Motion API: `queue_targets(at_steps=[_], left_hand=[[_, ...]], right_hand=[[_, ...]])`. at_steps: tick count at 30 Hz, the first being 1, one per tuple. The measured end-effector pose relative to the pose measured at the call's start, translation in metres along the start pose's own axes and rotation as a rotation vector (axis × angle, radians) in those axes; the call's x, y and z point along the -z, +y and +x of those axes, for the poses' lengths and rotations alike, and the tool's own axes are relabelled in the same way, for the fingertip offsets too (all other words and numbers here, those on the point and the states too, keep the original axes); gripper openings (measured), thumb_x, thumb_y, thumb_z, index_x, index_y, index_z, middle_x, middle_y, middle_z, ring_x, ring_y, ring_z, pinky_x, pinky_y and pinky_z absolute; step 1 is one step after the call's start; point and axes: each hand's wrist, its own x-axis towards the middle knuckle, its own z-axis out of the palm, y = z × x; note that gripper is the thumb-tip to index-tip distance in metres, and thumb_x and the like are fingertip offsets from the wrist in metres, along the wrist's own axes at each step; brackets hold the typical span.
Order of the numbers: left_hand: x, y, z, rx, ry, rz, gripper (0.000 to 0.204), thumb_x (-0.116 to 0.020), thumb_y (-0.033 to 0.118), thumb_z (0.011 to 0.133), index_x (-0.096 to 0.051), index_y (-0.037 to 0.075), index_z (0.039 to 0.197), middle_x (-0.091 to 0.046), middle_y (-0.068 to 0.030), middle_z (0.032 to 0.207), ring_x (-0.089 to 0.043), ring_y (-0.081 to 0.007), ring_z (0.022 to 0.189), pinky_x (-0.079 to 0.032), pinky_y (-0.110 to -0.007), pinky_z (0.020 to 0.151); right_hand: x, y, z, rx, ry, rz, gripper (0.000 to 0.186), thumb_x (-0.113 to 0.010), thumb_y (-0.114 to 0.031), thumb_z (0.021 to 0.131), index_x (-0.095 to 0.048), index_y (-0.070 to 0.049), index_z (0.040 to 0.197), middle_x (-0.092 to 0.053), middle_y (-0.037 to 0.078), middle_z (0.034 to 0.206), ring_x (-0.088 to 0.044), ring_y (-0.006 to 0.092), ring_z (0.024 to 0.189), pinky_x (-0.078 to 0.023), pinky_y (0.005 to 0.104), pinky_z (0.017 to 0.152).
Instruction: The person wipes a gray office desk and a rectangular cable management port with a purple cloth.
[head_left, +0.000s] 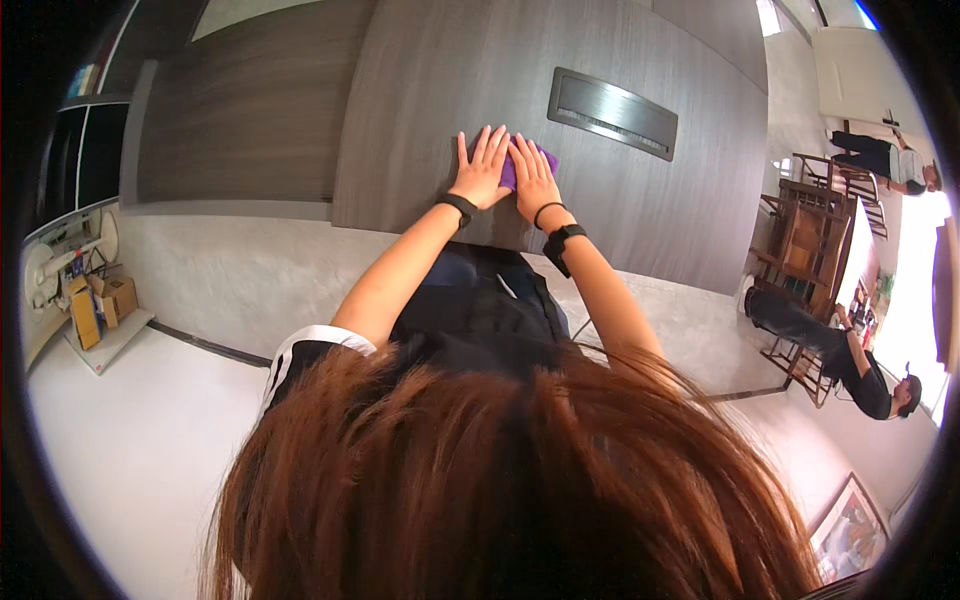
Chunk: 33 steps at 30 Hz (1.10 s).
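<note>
My left hand rests with fingers spread flat on a dark grey wood-grain desk top, just left of a purple cloth. My right hand lies on the purple cloth with its fingers stretched out and flat, covering much of it. The two hands are close together near the desk's edge by my body. A metal cable-port cover is set into the surface beyond my right hand.
A lower grey surface adjoins on the left, with a fan and cardboard boxes farther out. On the right are wooden chairs and a table, a person in dark clothes and another person farther back.
</note>
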Motion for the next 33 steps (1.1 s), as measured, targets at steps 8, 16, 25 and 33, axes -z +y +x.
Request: queue_targets(at_steps=[8,16,25,33], left_hand=[[0.012,-0.024,0.095,0.029,-0.131,-0.054,0.098,-0.069,0.039,0.074,-0.010,0.008,0.146,-0.005,-0.0074,0.153,-0.002,-0.0289,0.142,0.003,-0.066,0.106],[0.027,-0.054,0.179,0.011,-0.205,-0.040,0.094,-0.065,0.035,0.079,-0.005,0.010,0.146,0.001,-0.0082,0.154,0.004,-0.0291,0.142,0.004,-0.061,0.109],[0.033,-0.082,0.231,-0.010,-0.235,-0.004,0.091,-0.063,0.039,0.080,-0.006,0.013,0.147,0.003,-0.0060,0.154,0.005,-0.0273,0.142,0.005,-0.061,0.109],[0.042,-0.097,0.256,-0.108,-0.222,-0.064,0.091,-0.064,0.041,0.078,-0.010,0.016,0.147,-0.004,-0.0057,0.154,0.000,-0.0269,0.143,0.005,-0.063,0.108]], right_hand=[[0.017,0.037,0.077,-0.183,-0.125,-0.173,0.083,-0.060,-0.012,0.078,-0.012,-0.012,0.147,-0.008,0.009,0.154,-0.009,0.0245,0.142,-0.008,0.0388,0.116],[0.026,0.085,0.153,-0.173,-0.134,-0.169,0.086,-0.063,-0.019,0.078,-0.012,-0.013,0.147,-0.005,0.009,0.154,-0.007,0.0261,0.142,-0.006,0.0421,0.115],[0.030,0.100,0.202,-0.246,-0.136,-0.099,0.087,-0.062,-0.016,0.078,-0.008,-0.015,0.147,-0.003,0.009,0.154,-0.003,0.0272,0.143,-0.004,0.0435,0.115],[0.020,0.094,0.218,-0.387,0.043,-0.018,0.080,-0.058,-0.012,0.078,-0.014,-0.015,0.146,-0.011,0.010,0.153,-0.009,0.0297,0.142,-0.006,0.0448,0.115]])
